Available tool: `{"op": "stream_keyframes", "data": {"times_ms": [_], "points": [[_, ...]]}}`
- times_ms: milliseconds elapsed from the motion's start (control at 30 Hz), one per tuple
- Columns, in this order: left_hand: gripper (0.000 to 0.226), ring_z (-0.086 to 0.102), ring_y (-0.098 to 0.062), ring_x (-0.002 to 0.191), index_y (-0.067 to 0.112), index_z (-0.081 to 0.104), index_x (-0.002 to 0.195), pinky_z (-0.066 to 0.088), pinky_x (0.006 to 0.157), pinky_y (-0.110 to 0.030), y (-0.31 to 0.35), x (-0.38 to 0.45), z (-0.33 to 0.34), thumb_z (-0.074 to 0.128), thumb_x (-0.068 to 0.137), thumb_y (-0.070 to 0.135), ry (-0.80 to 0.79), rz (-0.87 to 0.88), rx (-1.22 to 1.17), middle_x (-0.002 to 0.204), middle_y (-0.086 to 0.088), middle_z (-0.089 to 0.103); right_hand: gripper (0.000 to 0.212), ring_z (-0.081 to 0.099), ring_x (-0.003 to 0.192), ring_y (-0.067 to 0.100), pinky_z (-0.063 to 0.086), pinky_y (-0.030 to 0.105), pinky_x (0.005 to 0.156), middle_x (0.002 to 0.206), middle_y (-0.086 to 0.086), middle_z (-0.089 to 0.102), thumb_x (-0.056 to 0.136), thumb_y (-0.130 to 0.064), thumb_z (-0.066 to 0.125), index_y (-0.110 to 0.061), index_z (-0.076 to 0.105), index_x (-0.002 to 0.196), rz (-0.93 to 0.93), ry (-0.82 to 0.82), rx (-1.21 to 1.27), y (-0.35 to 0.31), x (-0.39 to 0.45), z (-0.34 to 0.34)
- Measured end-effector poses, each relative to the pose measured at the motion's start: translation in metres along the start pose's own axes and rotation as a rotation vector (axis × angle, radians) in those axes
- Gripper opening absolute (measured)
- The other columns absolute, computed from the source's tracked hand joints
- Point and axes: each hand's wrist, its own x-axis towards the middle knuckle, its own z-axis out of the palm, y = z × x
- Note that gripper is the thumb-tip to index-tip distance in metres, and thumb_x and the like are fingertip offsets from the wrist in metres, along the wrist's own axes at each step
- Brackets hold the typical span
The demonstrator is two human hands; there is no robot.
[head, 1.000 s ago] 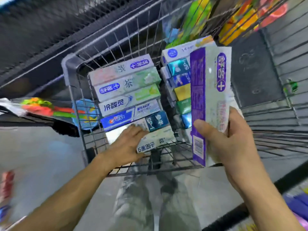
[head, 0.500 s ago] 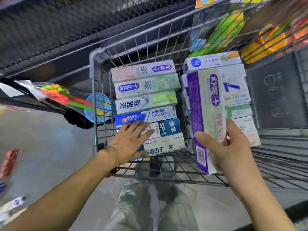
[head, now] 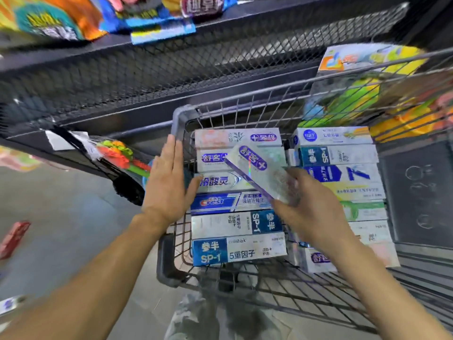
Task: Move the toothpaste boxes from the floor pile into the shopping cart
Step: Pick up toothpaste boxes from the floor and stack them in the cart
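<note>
A wire shopping cart (head: 182,119) fills the centre of the frame, already holding two neat stacks of toothpaste boxes: a left stack (head: 239,200) and a right stack (head: 343,185). Most of the loading looks done, though a few boxes (head: 13,238) lie blurred on the floor at the lower left edge. The right hand (head: 301,207) grips a purple-edged toothpaste box (head: 259,175), tilted just above the left stack, not yet set down. The left hand (head: 169,182) is flat, fingers straight, against the cart's left side.
</note>
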Motion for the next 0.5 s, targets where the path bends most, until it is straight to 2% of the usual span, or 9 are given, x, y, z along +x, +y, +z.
{"op": "stream_keyframes", "data": {"times_ms": [133, 300, 500], "points": [[0.086, 0.007, -0.025, 0.155, 0.007, 0.003, 0.159, 0.016, 0.124, -0.046, -0.001, 0.001, 0.001, 0.036, 0.099, 0.058, 0.035, -0.022, -0.039, 0.168, -0.009, -0.001, 0.061, 0.056, 0.115, 0.035, 0.05, 0.043, 0.082, 0.125, 0.008, 0.057, 0.085, -0.042, 0.072, -0.021, 0.047, 0.137, -0.141, -0.075, -0.216, -0.005, 0.061, 0.023], [0.084, 0.026, -0.035, 0.146, 0.004, 0.01, 0.159, 0.024, 0.12, -0.053, 0.007, -0.002, -0.007, 0.053, 0.099, 0.042, 0.074, -0.187, -0.279, 0.164, -0.015, 0.023, 0.071, 0.044, 0.125, 0.036, 0.04, 0.046, 0.102, 0.138, 0.014, 0.045, 0.095, -0.046, 0.06, -0.018, 0.031, 0.153, -0.28, -0.122, -0.474, -0.017, 0.134, 0.051], [0.082, 0.027, -0.034, 0.148, 0.004, 0.01, 0.158, 0.023, 0.122, -0.051, 0.006, -0.001, -0.006, 0.055, 0.099, 0.038, 0.069, -0.159, -0.248, 0.164, -0.014, 0.022, 0.067, 0.041, 0.127, 0.036, 0.033, 0.048, 0.107, 0.146, 0.015, 0.041, 0.1, -0.04, 0.053, -0.017, 0.024, 0.156, -0.377, -0.043, -0.54, -0.034, 0.174, 0.071]]}}
